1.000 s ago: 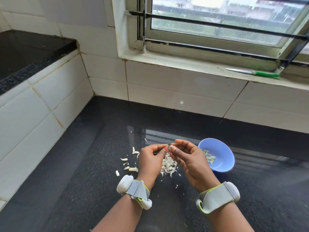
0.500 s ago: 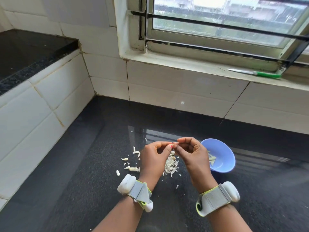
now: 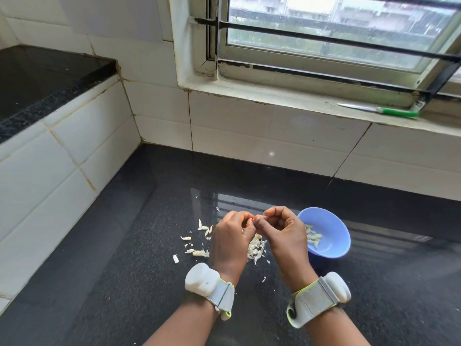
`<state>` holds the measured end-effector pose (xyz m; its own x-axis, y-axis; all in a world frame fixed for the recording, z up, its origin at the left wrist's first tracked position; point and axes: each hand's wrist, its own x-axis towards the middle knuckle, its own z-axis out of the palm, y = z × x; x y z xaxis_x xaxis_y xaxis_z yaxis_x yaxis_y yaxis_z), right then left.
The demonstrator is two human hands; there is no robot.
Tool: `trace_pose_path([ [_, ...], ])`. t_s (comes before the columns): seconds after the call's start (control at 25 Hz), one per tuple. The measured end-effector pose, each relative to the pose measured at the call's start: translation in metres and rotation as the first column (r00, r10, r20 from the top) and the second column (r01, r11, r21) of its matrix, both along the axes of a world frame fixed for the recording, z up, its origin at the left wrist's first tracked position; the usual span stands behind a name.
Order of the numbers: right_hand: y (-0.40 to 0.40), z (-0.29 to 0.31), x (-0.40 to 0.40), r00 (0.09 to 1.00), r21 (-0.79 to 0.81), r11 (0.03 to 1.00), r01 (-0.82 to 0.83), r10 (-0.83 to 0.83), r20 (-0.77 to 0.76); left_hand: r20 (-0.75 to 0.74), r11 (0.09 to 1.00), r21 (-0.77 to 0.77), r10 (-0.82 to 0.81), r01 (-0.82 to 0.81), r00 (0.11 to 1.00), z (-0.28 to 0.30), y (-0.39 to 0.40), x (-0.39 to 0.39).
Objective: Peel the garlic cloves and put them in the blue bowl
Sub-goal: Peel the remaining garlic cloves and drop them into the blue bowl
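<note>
My left hand (image 3: pixel 233 239) and my right hand (image 3: pixel 283 233) meet fingertip to fingertip above the black counter, fingers curled, pinching a small garlic clove that is almost hidden between them. Below the hands lies a heap of white garlic skins (image 3: pixel 255 248). Several unpeeled cloves (image 3: pixel 199 252) are scattered on the counter to the left of my left hand. The blue bowl (image 3: pixel 334 236) stands just right of my right hand and holds several peeled cloves (image 3: pixel 313 238).
The black granite counter (image 3: pixel 124 283) meets white tiled walls at the back and left. A raised black ledge (image 3: pixel 37 78) is at far left. A green-handled knife (image 3: pixel 381 110) lies on the window sill at upper right.
Both hands have risen slightly and curled tighter around the clove, closing together over the skin heap. The bowl and loose cloves have not moved.
</note>
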<state>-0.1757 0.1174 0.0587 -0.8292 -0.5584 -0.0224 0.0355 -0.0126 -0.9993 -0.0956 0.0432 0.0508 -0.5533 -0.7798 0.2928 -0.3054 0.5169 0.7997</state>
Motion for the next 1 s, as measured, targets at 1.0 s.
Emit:
trace_pose_path([
  [1.0, 0.006, 0.008, -0.009, 0.949, -0.073, 0.994, -0.079, 0.097, 0.301, -0.077, 0.946, 0.322, -0.018, 0.042, 0.997, 0.006, -0.002, 0.004],
])
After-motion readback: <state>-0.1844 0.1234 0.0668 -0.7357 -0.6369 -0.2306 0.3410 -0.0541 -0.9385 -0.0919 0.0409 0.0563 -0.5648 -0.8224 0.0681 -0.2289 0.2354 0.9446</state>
